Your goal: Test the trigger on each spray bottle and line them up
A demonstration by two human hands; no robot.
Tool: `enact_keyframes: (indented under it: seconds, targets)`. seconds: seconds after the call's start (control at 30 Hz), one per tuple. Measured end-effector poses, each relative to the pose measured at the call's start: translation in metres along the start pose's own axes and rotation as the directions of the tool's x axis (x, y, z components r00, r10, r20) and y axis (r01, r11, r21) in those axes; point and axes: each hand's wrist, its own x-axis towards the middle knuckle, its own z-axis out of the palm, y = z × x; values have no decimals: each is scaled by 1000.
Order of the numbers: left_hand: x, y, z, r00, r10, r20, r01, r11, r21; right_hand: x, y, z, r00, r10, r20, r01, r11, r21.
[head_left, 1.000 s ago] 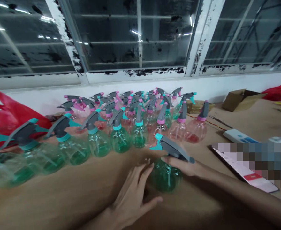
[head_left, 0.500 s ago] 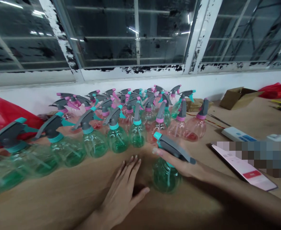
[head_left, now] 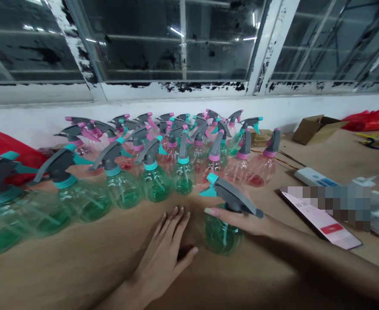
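A clear green spray bottle (head_left: 222,239) with a grey and teal spray head stands upright on the brown table, its teal nozzle and trigger facing left. My right hand (head_left: 243,220) is closed around it just below the spray head. The thumb lies across the front, and the other fingers are hidden behind the bottle. Left of it, my left hand (head_left: 165,254) lies flat on the table (head_left: 89,267), palm down with fingers spread, holding nothing. Ahead of both hands is a row of green spray bottles (head_left: 157,183) with teal collars.
Behind the green row stand several pink spray bottles (head_left: 261,168) against the white wall. To the right lie a phone (head_left: 321,217), a white power strip (head_left: 315,177), an open cardboard box (head_left: 315,129) and a red plastic bag (head_left: 368,119). More red plastic (head_left: 11,150) is at far left.
My right thumb has slid down from the spray head, so the teal trigger now shows. My left hand stays flat on the table. The whole view has shifted slightly.
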Motion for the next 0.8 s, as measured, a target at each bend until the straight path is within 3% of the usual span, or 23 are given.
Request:
enact_keyframes:
  seconds: [0.43,0.8]
  targets:
    - [2,2,-5,999,1,36,-1,1000,12,-1,3,1,1000,-20,19,19,998,64]
    - [2,1,-3,999,8,38,-9,1000,23,0,2,-2,992,-117,35,113,988,110]
